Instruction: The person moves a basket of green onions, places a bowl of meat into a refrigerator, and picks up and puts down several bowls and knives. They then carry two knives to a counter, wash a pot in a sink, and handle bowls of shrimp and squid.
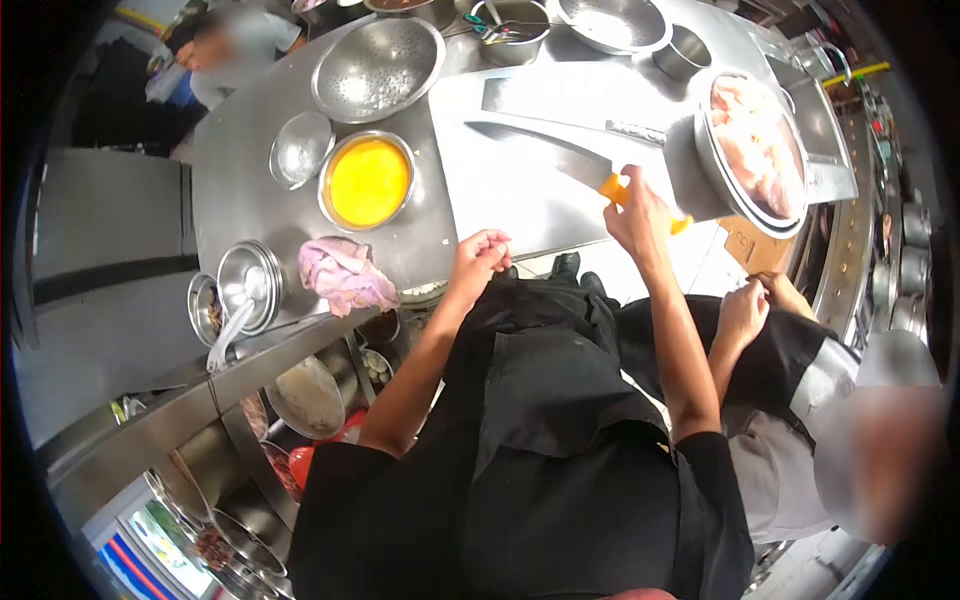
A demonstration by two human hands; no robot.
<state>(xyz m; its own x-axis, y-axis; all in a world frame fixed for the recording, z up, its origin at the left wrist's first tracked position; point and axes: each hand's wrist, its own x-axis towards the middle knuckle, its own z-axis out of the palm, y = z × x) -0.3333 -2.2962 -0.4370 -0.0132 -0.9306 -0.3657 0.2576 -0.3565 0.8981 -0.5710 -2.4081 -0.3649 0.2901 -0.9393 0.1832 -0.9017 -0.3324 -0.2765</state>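
My right hand (640, 218) is closed round the yellow handle of a large knife (560, 150). Its long blade points left across the white cutting board (490, 200). Beyond that blade a cleaver (545, 100) lies flat on the board, its patterned handle toward the right. At the board's near left edge is my left hand (478, 265), fingers loosely bent and nothing visible in them. Right of the board, a metal bowl (715, 150) holds raw pale-pink meat (755, 140).
Left of the board stand a bowl of yellow liquid (368, 182), a colander (380, 68), a small bowl (300, 150) and a pink cloth (340, 275). Stacked bowls with a ladle (232, 335) sit at the left edge. A co-worker (790, 400) is close on my right; another person (240, 50) is at far left.
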